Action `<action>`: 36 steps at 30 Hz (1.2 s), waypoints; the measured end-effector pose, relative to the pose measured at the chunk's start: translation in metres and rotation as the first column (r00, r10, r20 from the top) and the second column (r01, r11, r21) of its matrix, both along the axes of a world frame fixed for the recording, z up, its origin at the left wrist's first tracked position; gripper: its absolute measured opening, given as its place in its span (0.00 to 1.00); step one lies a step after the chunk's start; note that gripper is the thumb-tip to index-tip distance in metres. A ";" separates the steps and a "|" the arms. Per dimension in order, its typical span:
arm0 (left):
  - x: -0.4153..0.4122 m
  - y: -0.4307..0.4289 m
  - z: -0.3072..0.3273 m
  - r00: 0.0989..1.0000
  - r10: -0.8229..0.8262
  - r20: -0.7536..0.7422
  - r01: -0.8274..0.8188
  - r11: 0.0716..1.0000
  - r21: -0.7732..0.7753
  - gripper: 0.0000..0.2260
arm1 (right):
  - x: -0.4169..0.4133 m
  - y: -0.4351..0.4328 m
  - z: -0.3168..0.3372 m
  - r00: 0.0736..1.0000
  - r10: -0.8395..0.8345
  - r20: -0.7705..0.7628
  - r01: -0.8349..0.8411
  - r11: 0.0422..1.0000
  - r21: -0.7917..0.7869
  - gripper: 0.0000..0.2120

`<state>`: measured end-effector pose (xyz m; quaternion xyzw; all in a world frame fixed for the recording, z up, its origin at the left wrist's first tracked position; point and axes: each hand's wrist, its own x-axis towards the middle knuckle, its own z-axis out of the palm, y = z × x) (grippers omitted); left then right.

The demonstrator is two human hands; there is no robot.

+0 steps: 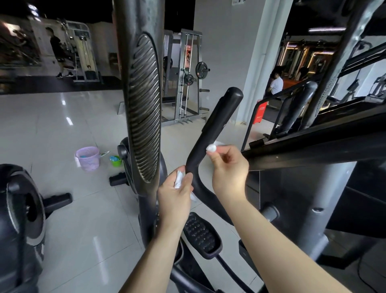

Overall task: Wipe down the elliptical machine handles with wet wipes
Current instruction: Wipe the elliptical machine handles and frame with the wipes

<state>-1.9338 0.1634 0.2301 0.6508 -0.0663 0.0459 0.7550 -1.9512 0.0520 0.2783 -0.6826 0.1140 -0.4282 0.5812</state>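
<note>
Nothing in my view is clear enough to read. The red box (261,111) on the floor right of centre carries a short row of yellow characters, too small and blurred for me to make out. The red poster (188,56) on the weight rack (182,83) at upper centre and the white sign (238,1) at the top edge show print just as unreadable.

Matt black handle (215,125), ribbed grip panel (144,108), glossy tiled floor (52,129).

A gap stays open between the ribbed post (144,104) at left and the handle (217,123); the frame (313,144) crowds the handle's right.
</note>
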 end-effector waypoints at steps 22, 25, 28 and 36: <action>0.014 -0.004 -0.020 0.998 -0.019 -0.052 0.017 0.999 -0.028 0.06 | -0.005 -0.008 -0.009 0.894 0.058 -0.444 -0.164 0.965 -0.203 0.08; 0.015 -0.005 -0.019 0.998 -0.033 -0.052 0.030 0.998 -0.052 0.10 | -0.006 0.008 -0.001 0.965 0.034 -0.261 -0.071 0.988 -0.136 0.09; 0.015 -0.004 -0.017 0.998 -0.052 -0.024 0.051 0.998 -0.039 0.08 | 0.000 0.016 -0.007 0.958 0.042 -0.285 -0.078 0.990 -0.115 0.10; 0.019 -0.005 -0.024 0.998 0.004 -0.061 -0.006 0.999 -0.031 0.07 | -0.007 -0.016 -0.003 0.973 0.006 -0.230 -0.030 0.994 -0.101 0.07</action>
